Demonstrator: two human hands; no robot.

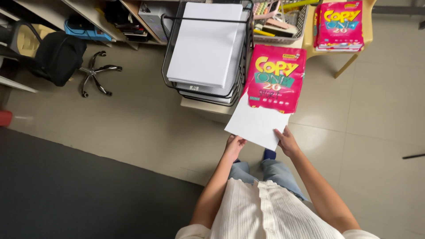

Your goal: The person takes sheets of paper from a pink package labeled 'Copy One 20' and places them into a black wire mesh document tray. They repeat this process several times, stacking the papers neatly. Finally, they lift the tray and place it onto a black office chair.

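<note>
- Left hand [233, 145] pinches the near left edge of a flat stack of white paper sheets [256, 125]; fingers closed on it.
- Right hand [287, 142] clamps the stack's near right corner, thumb on top.
- The stack is partly out of a pink plastic paper wrapper with yellow lettering [276, 84]: its near part is exposed and overhangs the near edge of the beige table [208, 110], its far end is inside the wrapper.
- The wrapper lies on the table near its near edge, just right of a black wire stacking tray [170, 57].
- Tray's top tier already carries a thick block of white sheets [203, 44]; lower tiers look loaded too, how full I cannot tell.
- Judgement: unwrapping is partly done. Left: pull the sheets fully free, then move them.
- More sealed pink paper packs [338, 24] lie on a yellow plastic chair [367, 20] beyond the right end of the table, apparently unopened.
- A grey mesh basket of stationery [283, 26] stands at the far edge, behind the wrapper.
</note>
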